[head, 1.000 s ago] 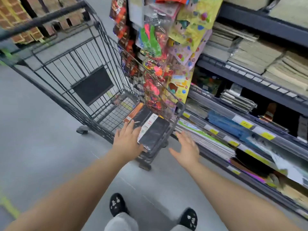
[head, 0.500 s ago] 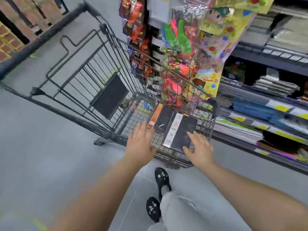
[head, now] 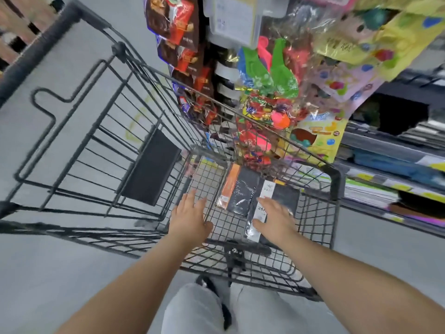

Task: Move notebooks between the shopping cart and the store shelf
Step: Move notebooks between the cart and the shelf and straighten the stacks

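Two black notebooks lie flat on the floor of a dark wire shopping cart (head: pixel 336 179). One has an orange spine band (head: pixel 237 189); the other has a white band (head: pixel 286 196) and overlaps it on the right. My right hand (head: pixel 274 219) rests flat on the white-banded notebook, fingers spread. My left hand (head: pixel 191 219) hovers open over the bare cart mesh, left of the notebooks, holding nothing. The store shelf (head: pixel 395 184) with stacked paper goods runs along the right, just beyond the cart.
Hanging packs of balloons and toys (head: pixel 272 92) dangle over the cart's far side. The folded black child-seat flap (head: pixel 151 167) stands at the cart's left end. Grey floor surrounds the cart; my legs and shoes (head: pixel 216 300) are below.
I have leaned over the cart. My right hand moved from outside the cart onto the white-banded notebook. My left hand slid off the notebooks to the left, over the mesh.
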{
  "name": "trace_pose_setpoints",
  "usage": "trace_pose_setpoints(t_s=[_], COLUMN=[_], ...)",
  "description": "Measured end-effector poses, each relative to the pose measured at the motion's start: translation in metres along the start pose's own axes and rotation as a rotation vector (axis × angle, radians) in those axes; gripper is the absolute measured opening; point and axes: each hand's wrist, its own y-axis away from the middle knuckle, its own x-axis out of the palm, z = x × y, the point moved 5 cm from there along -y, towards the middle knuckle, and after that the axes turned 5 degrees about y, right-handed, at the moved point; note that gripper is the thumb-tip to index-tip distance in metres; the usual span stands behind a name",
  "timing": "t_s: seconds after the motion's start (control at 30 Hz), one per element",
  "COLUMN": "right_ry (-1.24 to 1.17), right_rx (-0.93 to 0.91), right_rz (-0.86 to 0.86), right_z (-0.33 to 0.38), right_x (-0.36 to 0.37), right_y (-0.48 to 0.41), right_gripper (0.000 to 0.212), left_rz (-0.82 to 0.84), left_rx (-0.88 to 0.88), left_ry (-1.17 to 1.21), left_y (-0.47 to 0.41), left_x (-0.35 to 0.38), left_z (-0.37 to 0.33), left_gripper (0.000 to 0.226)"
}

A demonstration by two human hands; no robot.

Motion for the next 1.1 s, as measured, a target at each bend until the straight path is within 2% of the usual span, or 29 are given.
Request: trace_pose_setpoints(t_s=[0.27,0.43,0.57,0.7,0.8,0.93,1.1], right_ry=[-0.123,-0.189,-0.191,-0.233,-0.262,-0.322,-0.341], right_rx=[0.126,0.243,0.293,0.252,0.231,0.258,0.273], right_rz=[-0.018,-0.084,-0.091,-0.166,-0.200,-0.243,-0.267], right_z=[0.009,0.007,0.004,0.010,0.010,0.005,0.000], right_x=[0.012,0.040,0.066,0.092,0.100,0.099,0.101], right_y=[-0.042,-0.062,-0.083,-0.098,-0.100,-0.097,-0.098], right_gripper=[0.068,0.061,0.063,0.058,0.054,0.051,0.050], left_rz=[0.204,0.316,0.414,0.454,0.439,0.357,0.249], left_rx=[0.000,0.122,0.143,0.081,-0.042,-0.175,-0.008], left_ry=[0.063,-0.053,-0.079,0.070,0.282,0.397,0.343], left_y=[-0.080,-0.127,-0.158,-0.185,-0.212,-0.234,-0.234], left_x=[0.010,0.030,0.057,0.090,0.111,0.126,0.126], left_z=[0.013,0.020,0.026,0.023,0.022,0.022,0.012], left_gripper=[0.073,0.071,0.073,0.069,0.063,0.066,0.052])
